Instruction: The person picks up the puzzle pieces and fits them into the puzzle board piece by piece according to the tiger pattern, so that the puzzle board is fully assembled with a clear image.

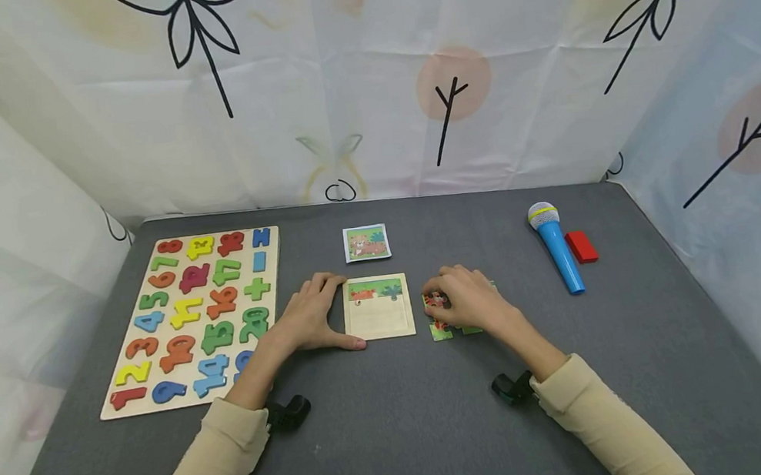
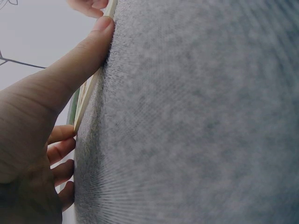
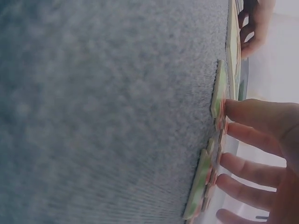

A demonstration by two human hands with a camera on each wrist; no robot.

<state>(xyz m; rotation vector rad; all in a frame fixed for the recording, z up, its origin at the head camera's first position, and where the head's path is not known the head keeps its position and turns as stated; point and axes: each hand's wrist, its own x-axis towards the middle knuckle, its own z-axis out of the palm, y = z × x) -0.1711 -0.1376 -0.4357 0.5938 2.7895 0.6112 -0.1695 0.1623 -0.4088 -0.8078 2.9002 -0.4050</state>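
Observation:
My left hand holds the left side of a shallow wooden puzzle board, thumb at its near corner and fingers at its far one. A strip of red and green picture pieces fills the board's far part; bare wood shows below. To the right, my right hand is over several loose puzzle pieces. Its thumb and index finger pinch a reddish piece from either side, and the other fingers spread over the pieces behind, partly hiding them. In the right wrist view, green-edged pieces lie flat beneath the fingertips.
A small picture card lies beyond the board. At left is a large wooden number board, partly behind the left forearm. A blue toy microphone and a red block lie at right on the grey table. Printed cloth encloses the table.

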